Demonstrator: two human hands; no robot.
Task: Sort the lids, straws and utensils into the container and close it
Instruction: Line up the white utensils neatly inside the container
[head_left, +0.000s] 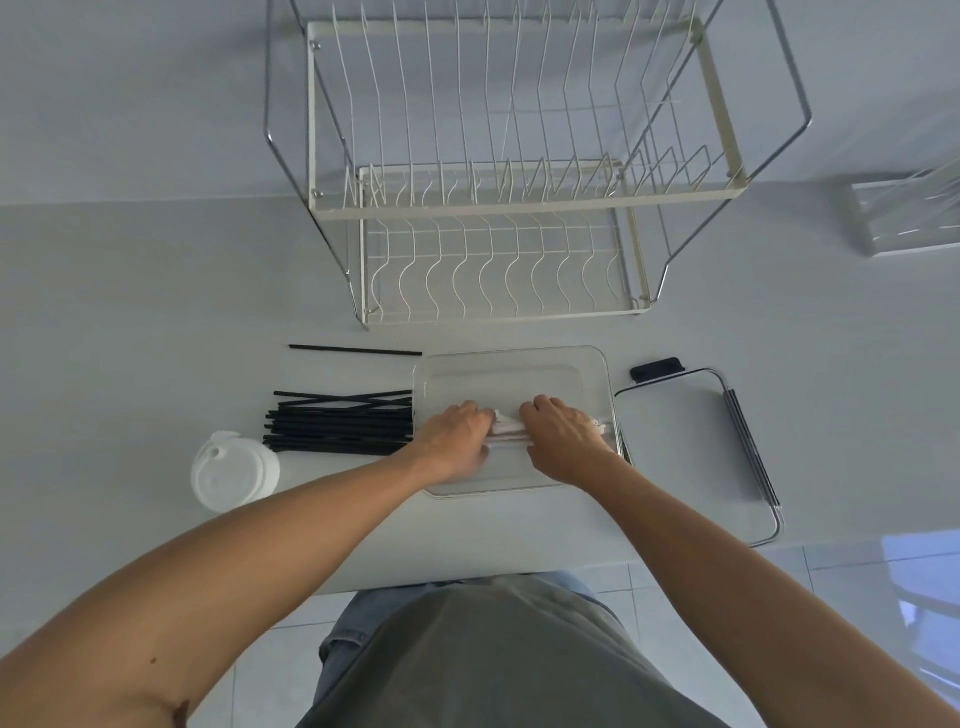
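Note:
A clear plastic container (511, 366) sits open on the white table. Both hands are inside it. My left hand (453, 439) and my right hand (563, 441) grip the two ends of a bundle of pale plastic utensils (506, 430), low in the container. The hands hide most of the bundle. A pile of black straws (340, 423) lies just left of the container, with one stray straw (356, 352) farther back. A stack of white cup lids (234, 470) stands at the left. The container's lid (693, 441), white with a black clip, lies to the right.
A two-tier white wire dish rack (498, 208) stands behind the container. A clear box (906, 218) sits at the far right. The table's front edge runs close to my body, with tiled floor beyond on the right.

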